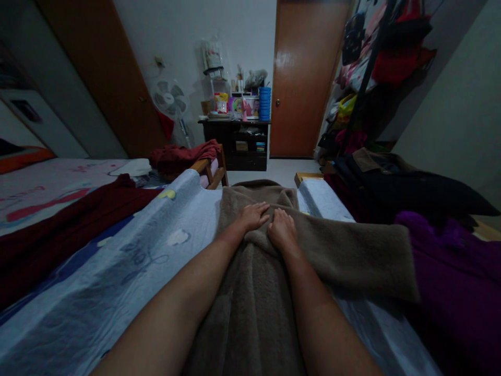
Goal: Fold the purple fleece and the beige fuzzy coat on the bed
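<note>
A brown fleecy garment (pixel 254 292) lies on the bed, running from near my body toward the far edge. One sleeve (pixel 360 250) stretches out to the right. My left hand (pixel 253 215) rests flat on the upper part, fingers extended to the right. Close beside it, my right hand (pixel 282 228) is closed with its fingers curled into the fabric, where folds bunch up. The two hands are nearly touching. At the far end, the garment's collar or hood part (pixel 258 192) lies partly folded.
A light blue patterned sheet (pixel 172 256) covers the bed. Dark red clothing (pixel 70 224) lies left; a purple garment (pixel 462 292) and dark clothes (pixel 415 183) are piled right. Beyond stand a wooden chair (pixel 219 169), black cabinet (pixel 219 143), white fan (pixel 171 99) and door (pixel 305 78).
</note>
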`<state>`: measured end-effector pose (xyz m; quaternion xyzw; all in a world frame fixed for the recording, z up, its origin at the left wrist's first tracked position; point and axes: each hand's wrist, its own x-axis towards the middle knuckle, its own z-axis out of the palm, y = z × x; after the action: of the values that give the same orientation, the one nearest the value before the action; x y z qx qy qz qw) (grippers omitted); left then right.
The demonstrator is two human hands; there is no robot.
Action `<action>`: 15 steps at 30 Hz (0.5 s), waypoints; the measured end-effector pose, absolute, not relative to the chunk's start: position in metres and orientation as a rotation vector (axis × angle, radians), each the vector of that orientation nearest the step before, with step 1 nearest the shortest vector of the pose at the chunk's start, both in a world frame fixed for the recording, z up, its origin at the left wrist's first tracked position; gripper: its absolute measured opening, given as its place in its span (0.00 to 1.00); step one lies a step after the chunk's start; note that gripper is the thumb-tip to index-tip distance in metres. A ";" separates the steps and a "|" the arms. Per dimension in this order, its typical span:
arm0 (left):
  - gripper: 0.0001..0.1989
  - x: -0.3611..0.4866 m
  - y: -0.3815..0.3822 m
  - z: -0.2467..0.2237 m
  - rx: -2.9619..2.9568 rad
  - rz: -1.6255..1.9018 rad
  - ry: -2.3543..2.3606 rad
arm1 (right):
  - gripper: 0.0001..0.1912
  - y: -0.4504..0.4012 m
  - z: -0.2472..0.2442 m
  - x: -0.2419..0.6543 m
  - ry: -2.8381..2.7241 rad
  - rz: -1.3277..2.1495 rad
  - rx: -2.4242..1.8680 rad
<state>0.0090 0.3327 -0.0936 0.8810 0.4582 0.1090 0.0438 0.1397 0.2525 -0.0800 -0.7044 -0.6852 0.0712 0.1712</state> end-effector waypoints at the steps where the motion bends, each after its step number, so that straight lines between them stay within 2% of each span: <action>1: 0.29 0.013 0.333 -0.093 2.666 0.270 1.455 | 0.29 0.252 -0.080 0.139 -1.948 0.202 -2.016; 4: 0.33 0.023 0.336 -0.092 2.547 0.136 1.595 | 0.30 0.252 -0.081 0.138 -1.924 0.198 -2.073; 8: 0.33 0.032 0.338 -0.093 2.515 0.134 1.642 | 0.31 0.252 -0.081 0.137 -1.895 0.206 -2.125; 12: 0.29 0.026 0.333 -0.097 2.610 0.387 1.710 | 0.33 0.250 -0.080 0.136 -1.875 0.228 -2.122; 15: 0.27 0.010 0.330 -0.100 2.532 0.629 2.019 | 0.33 0.249 -0.078 0.137 -1.858 0.240 -2.125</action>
<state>0.0097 0.3302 -0.0998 0.7652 0.6101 0.1901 -0.0784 0.1367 0.2488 -0.0778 -0.7412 -0.6481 0.0837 0.1536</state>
